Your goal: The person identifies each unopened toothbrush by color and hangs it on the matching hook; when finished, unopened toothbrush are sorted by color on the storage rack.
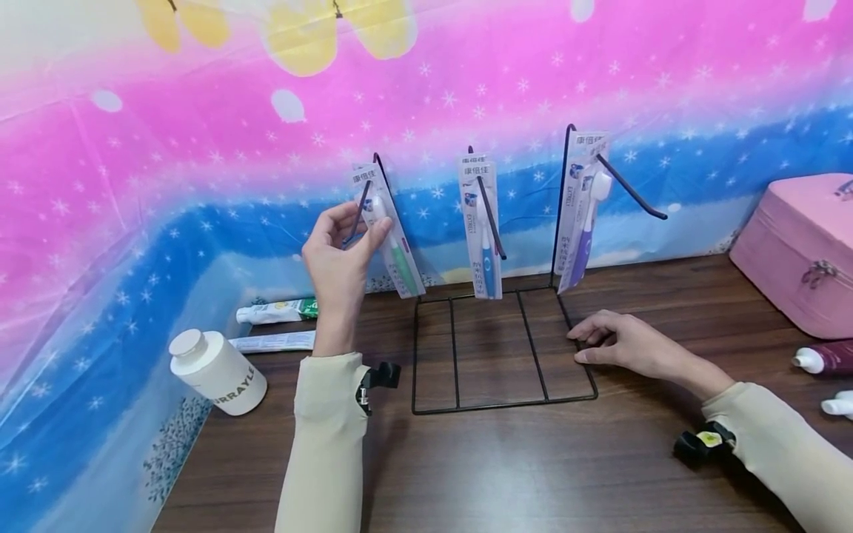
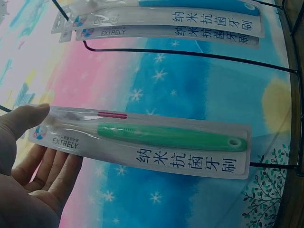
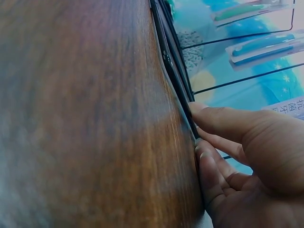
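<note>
My left hand (image 1: pixel 338 260) pinches the upper part of a packaged green toothbrush (image 1: pixel 403 268) between thumb and fingers. Its card sits at the left hook of a black wire rack (image 1: pixel 503 406). In the left wrist view the thumb (image 2: pixel 26 116) lies over the pack's top end, with fingers behind. On the middle hook hang packaged blue toothbrushes (image 1: pixel 489 270), one behind another. A packaged purple toothbrush (image 1: pixel 583 248) hangs from the right hook. My right hand (image 1: pixel 629 346) grips the right side wire of the rack's base, thumb and fingertips meeting at it in the right wrist view.
Left of the rack are a white bottle (image 1: pixel 223 374) and two toothpaste tubes, one green and white (image 1: pixel 276 311), one pale (image 1: pixel 276 342). A pink case (image 1: pixel 800 252) and a dark red tube (image 1: pixel 833 357) are at the right. A patterned cloth (image 1: pixel 426 96) backs the table.
</note>
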The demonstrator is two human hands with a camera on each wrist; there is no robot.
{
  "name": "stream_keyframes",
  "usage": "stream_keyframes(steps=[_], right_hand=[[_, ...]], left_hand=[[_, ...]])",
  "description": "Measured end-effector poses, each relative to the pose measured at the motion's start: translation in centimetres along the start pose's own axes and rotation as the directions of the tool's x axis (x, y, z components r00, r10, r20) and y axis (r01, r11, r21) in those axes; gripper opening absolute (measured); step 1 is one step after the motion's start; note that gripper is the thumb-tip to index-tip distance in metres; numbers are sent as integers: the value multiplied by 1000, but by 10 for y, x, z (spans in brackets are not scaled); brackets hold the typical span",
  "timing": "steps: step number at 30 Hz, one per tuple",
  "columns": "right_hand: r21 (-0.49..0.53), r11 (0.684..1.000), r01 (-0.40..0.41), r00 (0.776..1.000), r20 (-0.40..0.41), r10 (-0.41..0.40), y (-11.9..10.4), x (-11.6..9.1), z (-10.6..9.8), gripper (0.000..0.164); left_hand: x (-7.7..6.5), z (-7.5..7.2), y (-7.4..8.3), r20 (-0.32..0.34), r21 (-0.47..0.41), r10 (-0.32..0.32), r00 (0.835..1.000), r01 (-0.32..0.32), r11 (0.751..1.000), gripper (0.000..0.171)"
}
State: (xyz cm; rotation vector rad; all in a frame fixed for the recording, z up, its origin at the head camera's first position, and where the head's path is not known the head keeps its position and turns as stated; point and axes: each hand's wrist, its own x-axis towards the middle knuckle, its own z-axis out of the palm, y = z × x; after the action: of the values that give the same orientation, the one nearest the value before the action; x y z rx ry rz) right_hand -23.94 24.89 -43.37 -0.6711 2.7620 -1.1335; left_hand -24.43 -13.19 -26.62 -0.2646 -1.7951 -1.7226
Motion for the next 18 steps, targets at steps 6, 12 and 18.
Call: stream_keyframes(steps=[6,12,18], right_hand=[[-1,1000,7,1000,3,-7,2,3,1,37],[-5,1000,4,1000,5,-4,1,5,0,38],[-74,997,8,999,-32,-11,-5,1,-5,40]], left_hand=[[0,-7,-2,28,-1,-34,999,34,999,42],[1,-20,-6,128,65,-47,991,39,997,50],[-2,-37,-38,310,307,-113,944,13,952,78]])
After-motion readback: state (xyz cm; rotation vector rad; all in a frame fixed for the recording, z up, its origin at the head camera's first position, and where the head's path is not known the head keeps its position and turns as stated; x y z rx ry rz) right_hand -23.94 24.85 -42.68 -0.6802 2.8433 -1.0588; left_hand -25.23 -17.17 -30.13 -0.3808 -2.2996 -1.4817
